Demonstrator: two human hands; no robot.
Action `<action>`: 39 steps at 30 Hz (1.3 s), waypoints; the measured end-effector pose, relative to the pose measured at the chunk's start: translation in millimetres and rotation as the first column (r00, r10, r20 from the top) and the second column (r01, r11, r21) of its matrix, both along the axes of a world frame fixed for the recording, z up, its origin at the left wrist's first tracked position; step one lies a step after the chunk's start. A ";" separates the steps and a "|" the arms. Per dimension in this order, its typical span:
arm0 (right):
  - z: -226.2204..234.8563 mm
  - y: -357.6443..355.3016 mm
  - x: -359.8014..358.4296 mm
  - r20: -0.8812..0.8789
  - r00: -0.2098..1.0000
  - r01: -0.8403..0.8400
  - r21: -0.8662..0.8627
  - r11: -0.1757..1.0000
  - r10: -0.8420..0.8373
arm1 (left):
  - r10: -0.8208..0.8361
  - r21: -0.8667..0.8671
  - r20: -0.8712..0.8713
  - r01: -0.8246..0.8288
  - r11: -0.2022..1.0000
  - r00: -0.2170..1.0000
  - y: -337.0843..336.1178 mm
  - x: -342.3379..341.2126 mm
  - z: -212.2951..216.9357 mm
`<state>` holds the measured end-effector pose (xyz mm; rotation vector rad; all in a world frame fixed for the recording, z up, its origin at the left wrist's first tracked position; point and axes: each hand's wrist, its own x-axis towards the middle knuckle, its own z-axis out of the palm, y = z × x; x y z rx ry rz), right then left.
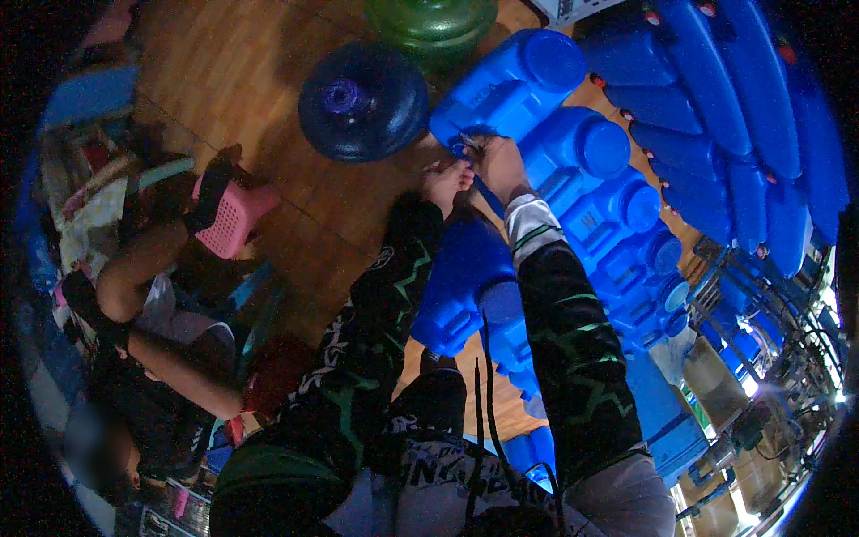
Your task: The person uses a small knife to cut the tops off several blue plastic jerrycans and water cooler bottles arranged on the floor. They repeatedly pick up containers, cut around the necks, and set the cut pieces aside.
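Note:
My hands are close together at the lower left end of a blue water jug (501, 94), which lies farthest back in a row. My right hand (497, 166) is closed with its fingers against the jug's end, around a small part that is too dark to make out. My left hand (446, 186) is just beside it, fingers curled, and what it holds, if anything, is hidden. Under my wrists sits another blue jug (461, 277). More blue jugs (586, 148) of the same shape line up along my right forearm.
A dark blue round bottle (380, 112) and a green one (434, 22) stand on the wood-patterned floor (215, 54). At the left, another person's arm (148, 268) is near a pink plastic stool (234, 219). Tall blue containers (698, 72) with red caps fill the right side.

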<state>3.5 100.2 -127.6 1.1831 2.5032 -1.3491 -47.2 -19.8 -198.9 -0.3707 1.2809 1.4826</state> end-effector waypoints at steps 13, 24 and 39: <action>1.0 0.6 -6.4 0.076 0.997 -0.033 0.033 0.999 0.030 | 0.195 -0.088 0.118 -0.185 0.979 0.974 5.6 16.1 -14.5; -6.1 3.0 -10.0 0.103 0.988 -0.123 0.122 0.985 0.111 | 0.104 -0.083 -0.167 -0.119 0.989 0.980 -1.9 12.7 -54.2; 6.8 -2.6 -16.2 0.136 0.979 -0.171 0.132 0.977 0.153 | -0.247 -0.199 -0.904 0.167 0.966 0.348 -16.5 -24.1 -20.3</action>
